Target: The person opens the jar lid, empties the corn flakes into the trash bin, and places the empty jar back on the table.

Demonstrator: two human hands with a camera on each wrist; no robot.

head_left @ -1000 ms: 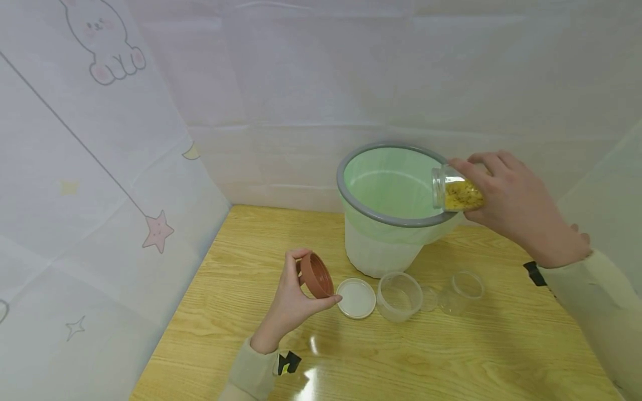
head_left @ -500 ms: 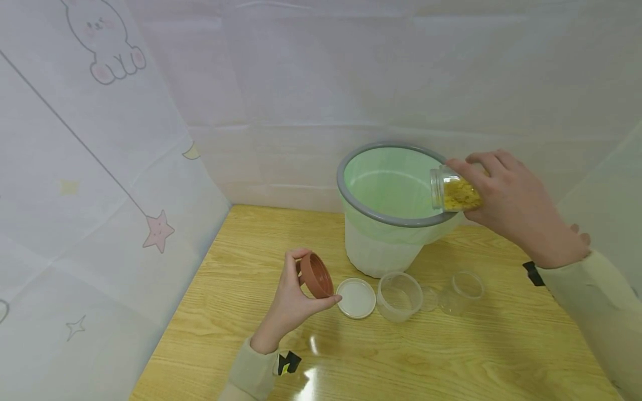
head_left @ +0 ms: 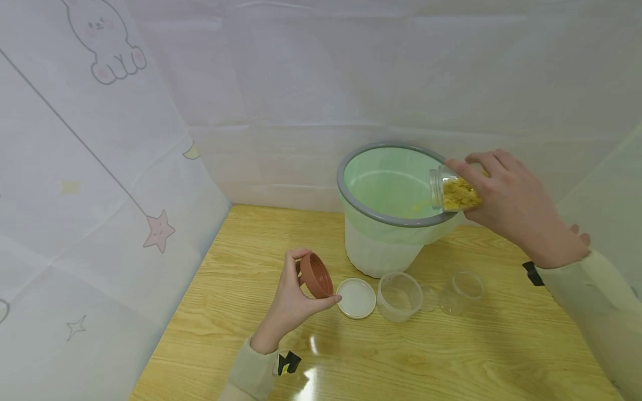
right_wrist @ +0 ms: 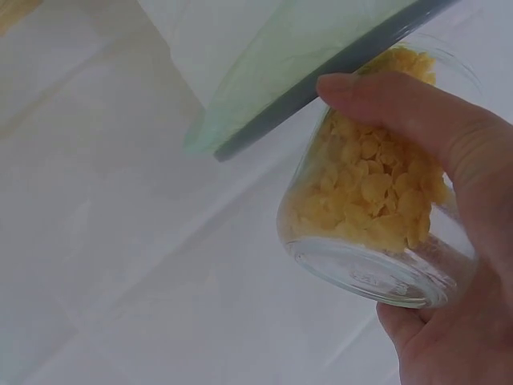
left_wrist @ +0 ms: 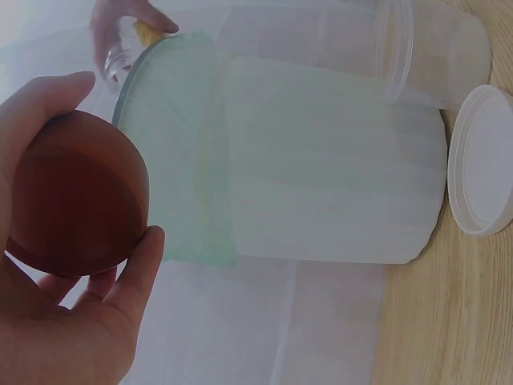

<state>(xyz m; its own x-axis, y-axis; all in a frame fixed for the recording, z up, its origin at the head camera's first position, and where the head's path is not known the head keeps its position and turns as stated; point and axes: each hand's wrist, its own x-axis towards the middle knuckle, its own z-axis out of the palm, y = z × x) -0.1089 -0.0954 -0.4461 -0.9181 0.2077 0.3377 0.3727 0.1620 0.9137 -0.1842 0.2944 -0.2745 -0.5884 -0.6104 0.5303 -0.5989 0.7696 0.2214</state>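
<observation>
My right hand (head_left: 516, 203) grips a clear glass jar (right_wrist: 361, 265) of yellow flakes (right_wrist: 373, 180), tipped on its side with its mouth over the grey rim of a bin. Some yellow bits show inside the bin just below the mouth. The white bin (head_left: 378, 253) is lined with a pale green bag (head_left: 386, 184). Lower left, my left hand (head_left: 291, 303) holds a reddish-brown lid (head_left: 317, 275) by its edge between thumb and fingers, tilted, its hollow side facing right. In the left wrist view the lid's smooth outer face (left_wrist: 80, 192) shows.
On the wooden table (head_left: 401, 362), in front of the bin, stand a white lid (head_left: 356, 299), a translucent round tub (head_left: 399, 298), a small clear disc (head_left: 428, 299) and a clear cup (head_left: 461, 292). White printed sheets (head_left: 281, 83) hang behind and at the sides.
The flakes in the jar have shifted, and yellow bits now show in the bin by its mouth. The jar has moved very slightly left. My left hand and the lid stay put.
</observation>
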